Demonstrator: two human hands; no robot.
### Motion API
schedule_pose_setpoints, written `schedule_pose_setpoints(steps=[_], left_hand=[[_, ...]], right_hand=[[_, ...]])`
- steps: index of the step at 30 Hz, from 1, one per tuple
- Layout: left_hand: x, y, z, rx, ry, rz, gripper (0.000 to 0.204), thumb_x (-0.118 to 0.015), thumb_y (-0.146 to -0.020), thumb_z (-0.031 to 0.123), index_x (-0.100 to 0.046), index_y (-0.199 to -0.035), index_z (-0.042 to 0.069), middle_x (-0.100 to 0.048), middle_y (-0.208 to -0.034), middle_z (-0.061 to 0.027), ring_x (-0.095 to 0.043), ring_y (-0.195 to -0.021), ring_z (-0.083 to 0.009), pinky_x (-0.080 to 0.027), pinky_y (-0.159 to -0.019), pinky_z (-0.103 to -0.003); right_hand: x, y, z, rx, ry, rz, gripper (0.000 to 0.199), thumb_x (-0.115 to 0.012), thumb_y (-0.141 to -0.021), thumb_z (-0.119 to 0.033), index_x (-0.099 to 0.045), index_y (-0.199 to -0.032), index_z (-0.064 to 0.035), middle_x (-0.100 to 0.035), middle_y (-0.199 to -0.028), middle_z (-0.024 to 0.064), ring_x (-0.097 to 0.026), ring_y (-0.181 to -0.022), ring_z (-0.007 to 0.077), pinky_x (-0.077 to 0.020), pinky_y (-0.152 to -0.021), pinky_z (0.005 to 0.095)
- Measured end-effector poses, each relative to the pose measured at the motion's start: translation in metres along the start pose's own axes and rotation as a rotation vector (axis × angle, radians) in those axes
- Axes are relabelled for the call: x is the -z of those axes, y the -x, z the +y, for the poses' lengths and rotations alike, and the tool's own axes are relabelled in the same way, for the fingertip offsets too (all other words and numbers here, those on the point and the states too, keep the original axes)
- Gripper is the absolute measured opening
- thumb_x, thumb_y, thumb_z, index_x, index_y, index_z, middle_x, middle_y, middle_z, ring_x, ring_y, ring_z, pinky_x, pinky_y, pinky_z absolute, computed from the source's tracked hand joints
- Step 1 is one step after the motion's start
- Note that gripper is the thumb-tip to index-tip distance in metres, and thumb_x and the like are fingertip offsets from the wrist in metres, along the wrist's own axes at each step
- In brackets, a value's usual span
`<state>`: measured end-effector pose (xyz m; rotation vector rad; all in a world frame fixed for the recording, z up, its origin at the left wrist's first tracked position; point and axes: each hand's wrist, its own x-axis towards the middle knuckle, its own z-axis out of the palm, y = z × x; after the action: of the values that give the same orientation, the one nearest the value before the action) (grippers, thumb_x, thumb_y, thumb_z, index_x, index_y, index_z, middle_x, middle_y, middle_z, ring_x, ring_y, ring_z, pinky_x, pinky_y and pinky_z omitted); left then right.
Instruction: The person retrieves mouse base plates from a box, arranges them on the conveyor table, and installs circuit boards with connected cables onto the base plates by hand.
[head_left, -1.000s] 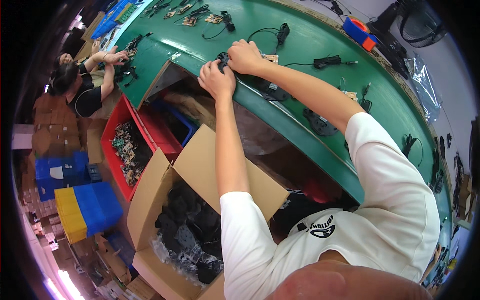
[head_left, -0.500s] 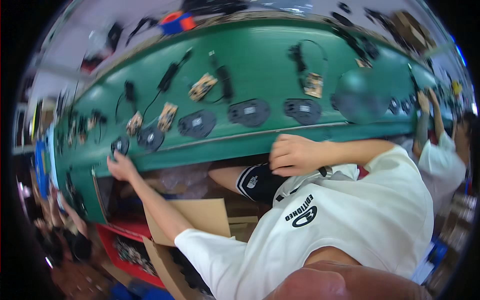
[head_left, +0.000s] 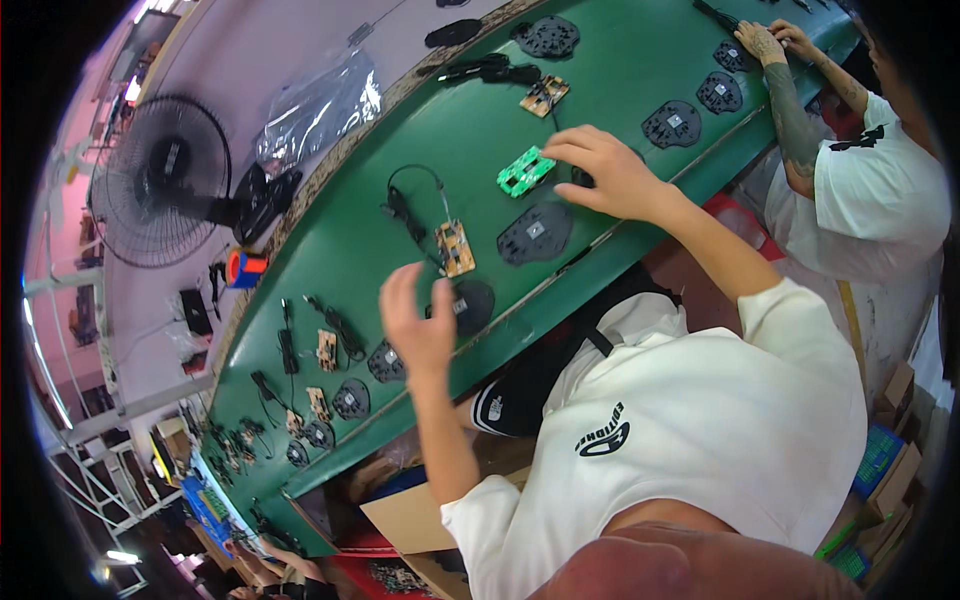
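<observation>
My left hand is held over the green work surface, fingers spread and nothing seen in them. It partly covers a dark, rounded plastic base, and a tan circuit board with a black cable lies just beyond. My right hand reaches out with its fingers apart. Its index fingertip is at the right end of a green circuit board; whether they touch, I cannot tell. Below that board lies another dark base. A dark part under the right palm is mostly hidden.
More dark bases, tan boards and cables run along the surface. A co-worker's hands are at the far right. Beyond the far edge stand a black fan and a clear plastic bag. An open cardboard box sits below the near edge.
The view has swung toward the right. My left hand has left the small base at the far left and opened. From a curled pose near the edge, my right hand has stretched out to the green board.
</observation>
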<state>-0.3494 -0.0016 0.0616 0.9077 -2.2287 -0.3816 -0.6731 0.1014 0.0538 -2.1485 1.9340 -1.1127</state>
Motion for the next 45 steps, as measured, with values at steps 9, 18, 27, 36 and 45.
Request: schedule_pose_setpoints(steps=[9,18,27,36,45], left_hand=[[-0.076,-0.052,0.08,-0.125,0.053,-0.323,0.044,-0.077,-0.082,0.019,-0.063,-0.12,0.001,-0.061,-0.123,-0.0166,-0.058,-0.114,-0.0355,-0.047,-0.097,-0.043],[-0.081,-0.062,0.059,-0.174,0.049,-0.431,0.063,-0.082,-0.078,0.028,-0.058,-0.13,0.001,-0.059,-0.124,-0.0194,-0.055,-0.115,-0.0374,-0.045,-0.099,-0.044],[-0.1,-0.165,0.015,0.137,0.866,0.101,0.046,-0.071,-0.092,0.014,-0.054,-0.13,-0.007,-0.065,-0.116,-0.0143,-0.062,-0.105,-0.0188,-0.046,-0.094,-0.032],[-0.086,-0.107,0.051,-0.241,0.301,-0.377,0.012,-0.068,-0.088,0.007,-0.07,-0.099,0.004,-0.067,-0.083,-0.0087,-0.065,-0.078,-0.0242,-0.047,-0.076,-0.035],[-0.12,-0.132,0.128,-0.215,0.68,-0.613,0.013,-0.071,-0.086,0.005,-0.07,-0.098,-0.002,-0.06,-0.07,-0.0041,-0.05,-0.06,-0.0075,-0.041,-0.055,-0.025]], right_hand=[[-0.011,-0.095,0.024,0.049,-0.129,-0.267,0.057,-0.072,-0.086,-0.028,-0.055,-0.137,-0.0076,-0.06,-0.125,0.0139,-0.059,-0.117,0.0282,-0.0437,-0.104,0.0446],[0.055,-0.195,0.006,0.119,-0.304,0.064,0.069,-0.08,-0.08,-0.038,-0.054,-0.135,-0.0056,-0.065,-0.115,0.0181,-0.066,-0.104,0.03,-0.0526,-0.089,0.0374],[0.044,-0.202,-0.069,0.248,-0.395,0.261,0.064,-0.083,-0.07,-0.039,-0.059,-0.115,-0.0017,-0.069,-0.088,0.0173,-0.069,-0.084,0.0346,-0.054,-0.074,0.0409],[0.055,0.035,-0.017,-0.606,-0.835,-0.248,0.04,-0.086,-0.076,-0.013,-0.055,-0.1,-0.0038,-0.061,-0.096,0.0032,-0.063,-0.082,0.0073,-0.0519,-0.07,0.0248],[0.046,0.029,0.041,-0.519,-0.933,0.139,0.029,-0.079,-0.088,-0.027,-0.068,-0.094,-0.0018,-0.062,-0.077,-0.0023,-0.056,-0.066,0.006,-0.0447,-0.058,0.0237]])
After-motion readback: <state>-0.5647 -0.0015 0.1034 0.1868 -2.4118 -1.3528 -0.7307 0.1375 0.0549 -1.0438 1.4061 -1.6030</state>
